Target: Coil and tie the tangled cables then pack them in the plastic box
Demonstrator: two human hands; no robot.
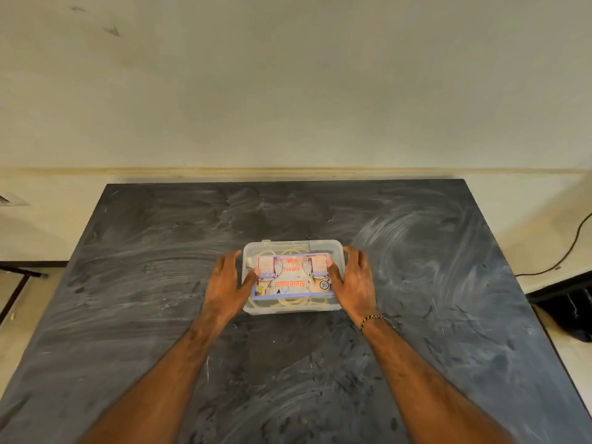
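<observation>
Clear plastic box (293, 310), lid on, yellowish cables (290, 303) inside | flanked by spread left hand (228, 285) and right hand (354, 282), thumbs pressed on lid, likely to seat it.

Dark, chalk-smeared table (128, 283); lidded plastic box (293, 307) at centre.

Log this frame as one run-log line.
stage: closing | plastic box: lid on, cables inside | left hand: thumb on lid | right hand: thumb on lid | table: nothing else
</observation>
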